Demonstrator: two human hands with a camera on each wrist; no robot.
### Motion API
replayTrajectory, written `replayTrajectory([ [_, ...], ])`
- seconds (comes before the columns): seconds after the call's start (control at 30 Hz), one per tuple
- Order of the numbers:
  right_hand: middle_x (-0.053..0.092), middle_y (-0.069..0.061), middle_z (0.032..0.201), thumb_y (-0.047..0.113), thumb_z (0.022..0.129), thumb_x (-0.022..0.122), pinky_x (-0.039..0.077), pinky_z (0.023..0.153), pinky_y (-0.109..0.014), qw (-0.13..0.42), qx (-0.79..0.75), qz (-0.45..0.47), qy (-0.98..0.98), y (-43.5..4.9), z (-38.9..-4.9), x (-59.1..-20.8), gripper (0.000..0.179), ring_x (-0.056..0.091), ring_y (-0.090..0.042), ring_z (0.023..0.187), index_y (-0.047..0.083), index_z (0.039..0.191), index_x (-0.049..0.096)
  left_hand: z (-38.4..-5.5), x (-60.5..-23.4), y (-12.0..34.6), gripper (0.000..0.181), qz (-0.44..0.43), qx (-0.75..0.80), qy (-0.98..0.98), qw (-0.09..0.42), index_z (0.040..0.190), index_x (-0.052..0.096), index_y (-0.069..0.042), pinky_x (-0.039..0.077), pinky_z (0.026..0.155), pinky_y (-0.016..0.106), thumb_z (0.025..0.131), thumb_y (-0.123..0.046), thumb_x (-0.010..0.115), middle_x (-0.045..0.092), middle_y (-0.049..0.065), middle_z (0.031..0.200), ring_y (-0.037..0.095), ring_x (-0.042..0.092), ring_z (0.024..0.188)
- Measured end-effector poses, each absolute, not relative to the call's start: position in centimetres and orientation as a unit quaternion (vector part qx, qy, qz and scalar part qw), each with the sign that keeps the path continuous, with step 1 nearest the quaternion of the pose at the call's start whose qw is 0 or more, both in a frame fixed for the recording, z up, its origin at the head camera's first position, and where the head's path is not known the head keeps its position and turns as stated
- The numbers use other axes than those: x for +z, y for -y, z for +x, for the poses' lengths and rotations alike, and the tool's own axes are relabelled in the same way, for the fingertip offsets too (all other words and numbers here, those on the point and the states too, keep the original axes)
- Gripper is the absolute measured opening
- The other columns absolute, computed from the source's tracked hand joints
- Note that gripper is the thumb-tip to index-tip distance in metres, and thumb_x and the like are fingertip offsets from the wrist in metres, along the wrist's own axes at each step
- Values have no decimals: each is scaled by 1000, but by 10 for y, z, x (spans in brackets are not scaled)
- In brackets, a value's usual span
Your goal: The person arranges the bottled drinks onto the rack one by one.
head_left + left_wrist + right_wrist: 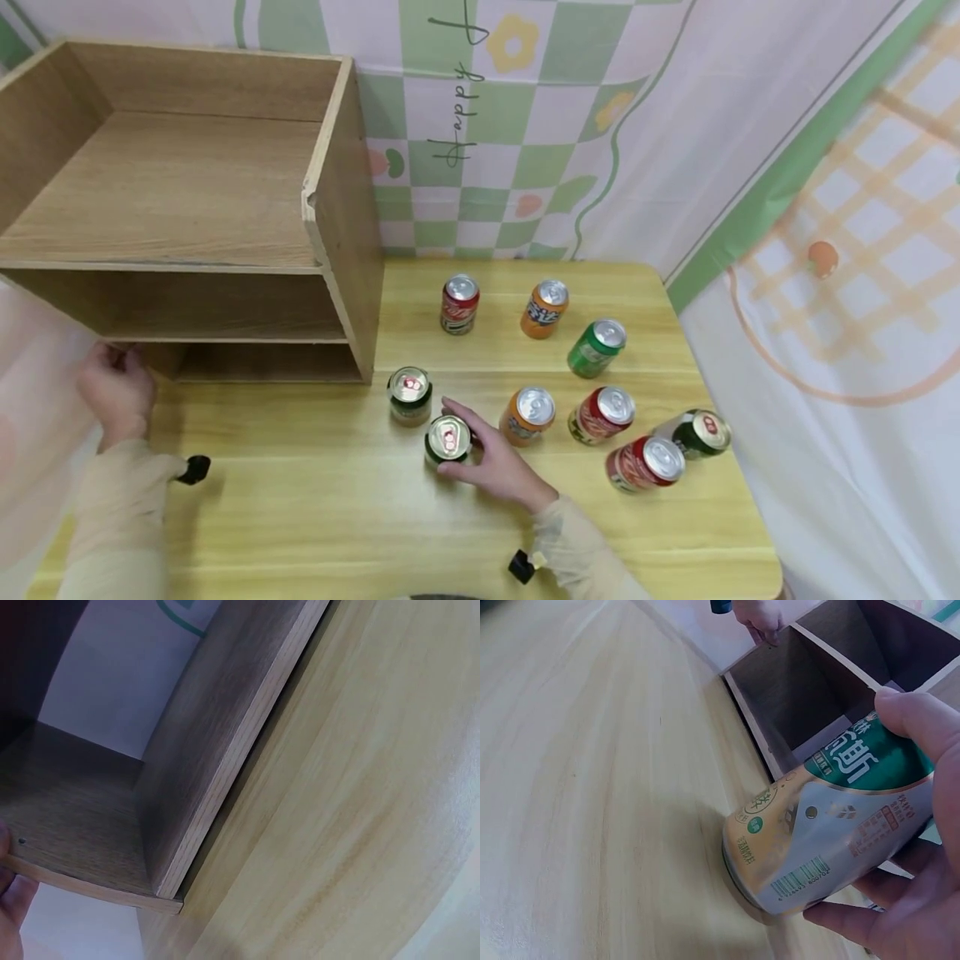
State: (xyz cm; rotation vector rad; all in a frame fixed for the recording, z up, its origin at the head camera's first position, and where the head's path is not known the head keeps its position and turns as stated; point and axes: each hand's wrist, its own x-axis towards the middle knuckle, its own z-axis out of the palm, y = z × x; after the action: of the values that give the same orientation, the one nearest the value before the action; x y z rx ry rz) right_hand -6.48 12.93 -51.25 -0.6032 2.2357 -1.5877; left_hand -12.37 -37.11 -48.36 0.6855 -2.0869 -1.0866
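My right hand (504, 463) grips a green-and-gold drink can (448, 439) by its side, thumb and fingers around it. In the right wrist view this can (832, 817) shows a barcode and white lettering; its base is at the table surface, and whether it touches cannot be told. A similar green-topped can (410, 397) stands just beyond it to the left. At the far left, my left hand (120, 392) pinches the front edge of the side panel of a wooden shelf unit (341, 208). In the left wrist view the fingers (10, 907) are partly cut off at this panel (82, 881).
Right of my right hand stand several cans: orange ones (527, 415) (545, 309), red ones (602, 415) (645, 464) (460, 305) and a green one (597, 348). Another green-and-white can (693, 433) leans or lies near the table's right edge. A patterned cloth (510, 125) hangs behind the table (315, 517).
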Motion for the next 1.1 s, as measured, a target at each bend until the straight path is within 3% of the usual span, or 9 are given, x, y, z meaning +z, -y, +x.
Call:
replayTrajectory([
  [0.07, 47, -7, 154, 24, 83, 85, 37, 116, -44, 163, -561, -205, -785, -128, -65, -512, 83, 47, -25, 138, 22, 155, 42, -124, -483, 371, 14, 266, -419, 799, 338, 99, 69, -1, 38, 77, 8, 96, -4, 55, 55, -28, 84, -18, 43, 76],
  [0.1, 49, -5, 153, 23, 83, 85, 39, 114, -43, 161, -563, -201, -786, -127, -65, -512, 81, 49, -24, 137, 20, 153, 45, -123, -484, 371, 16, 266, -419, 800, 338, 101, 68, 3, 38, 77, 8, 96, -3, 55, 53, -28, 83, -18, 43, 76],
  [0.23, 59, 0, 142, 23, 80, 88, 45, 108, -41, 149, -568, -182, -788, -125, -63, -512, 72, 56, -21, 128, 16, 144, 55, -124, -484, 370, 16, 265, -423, 794, 348, 95, 70, -10, 38, 76, 8, 95, -3, 56, 61, -21, 86, -17, 45, 77],
  [0.3, 61, 1, 139, 22, 79, 88, 47, 104, -40, 145, -569, -172, -791, -125, -62, -512, 70, 58, -21, 125, 15, 142, 57, -125, -484, 370, 16, 261, -423, 794, 351, 95, 70, -10, 38, 75, 8, 95, -3, 56, 61, -20, 86, -17, 45, 77],
  [0.53, 62, -1, 138, 22, 80, 88, 51, 101, -40, 131, -559, -166, -802, -123, -58, -496, 68, 61, -22, 121, 18, 141, 58, -124, -485, 370, 32, 257, -441, 786, 349, 86, 58, -32, 39, 77, 8, 95, -2, 54, 48, -35, 79, -16, 46, 78],
  [0.73, 62, 0, 137, 23, 81, 87, 54, 97, -40, 104, -552, -179, -808, -125, -62, -468, 64, 63, -21, 118, 17, 138, 60, -124, -487, 372, 33, 262, -439, 789, 341, 88, 60, -32, 40, 77, 8, 95, -2, 52, 52, -34, 81, -16, 47, 79],
  [0.9, 60, 0, 141, 22, 82, 86, 55, 95, -36, 103, -558, -176, -804, -126, -67, -452, 63, 62, -20, 117, 20, 139, 60, -124, -486, 371, 35, 257, -441, 788, 344, 86, 56, -35, 40, 77, 8, 95, -1, 52, 46, -39, 77, -15, 47, 79],
  [1.1, 60, -4, 140, 20, 83, 85, 56, 92, -38, 96, -548, -189, -809, -127, -74, -425, 62, 64, -19, 113, 15, 140, 59, -124, -483, 371, 28, 262, -438, 791, 337, 91, 60, -29, 41, 80, 8, 96, -3, 52, 44, -40, 78, -17, 46, 80],
])
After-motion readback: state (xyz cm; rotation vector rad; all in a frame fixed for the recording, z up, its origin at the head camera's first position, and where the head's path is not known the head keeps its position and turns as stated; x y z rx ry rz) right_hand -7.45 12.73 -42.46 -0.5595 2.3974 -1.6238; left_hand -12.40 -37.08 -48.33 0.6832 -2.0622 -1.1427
